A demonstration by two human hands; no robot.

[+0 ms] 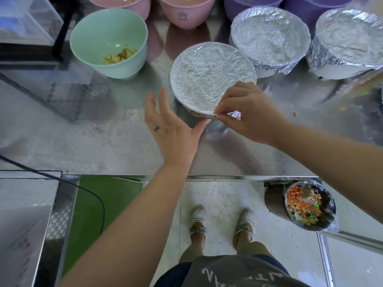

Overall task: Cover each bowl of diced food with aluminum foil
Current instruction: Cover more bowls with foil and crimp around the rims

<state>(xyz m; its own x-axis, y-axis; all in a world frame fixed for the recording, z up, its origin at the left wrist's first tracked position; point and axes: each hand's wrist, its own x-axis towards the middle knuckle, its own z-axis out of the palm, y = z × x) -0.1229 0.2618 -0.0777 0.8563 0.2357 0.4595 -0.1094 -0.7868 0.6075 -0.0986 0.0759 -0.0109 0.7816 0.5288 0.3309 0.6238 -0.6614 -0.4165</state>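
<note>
The right hand (248, 112) is pinching a loose flap of aluminum foil (234, 114) between thumb and fingertips at the near rim of the middle foil-covered bowl (211, 75), and is holding that flap against the bowl's edge. The left hand (172, 131) is lying open beside the same bowl with its fingers straight and spread. It is holding nothing, and only its thumb tip is touching the near rim.

This bowl is sitting at the centre of the stainless steel counter (83, 131). Two more foil-wrapped bowls (269, 36) (348, 40) are standing behind it to the right. To the left, well apart, a mint-green bowl (128, 59) is sitting uncovered, with yellow diced pieces (120, 56) lying in its bottom.

Along the back, a pink bowl (186, 19) is showing a small stamped emblem (183, 15), too small to read, and purple bowls (244, 5) are standing beside it. On the floor, a lined bin (275, 201) is holding diced scraps. White lettering on the person's apron (238, 272) is showing only in part, too cut off to read.
</note>
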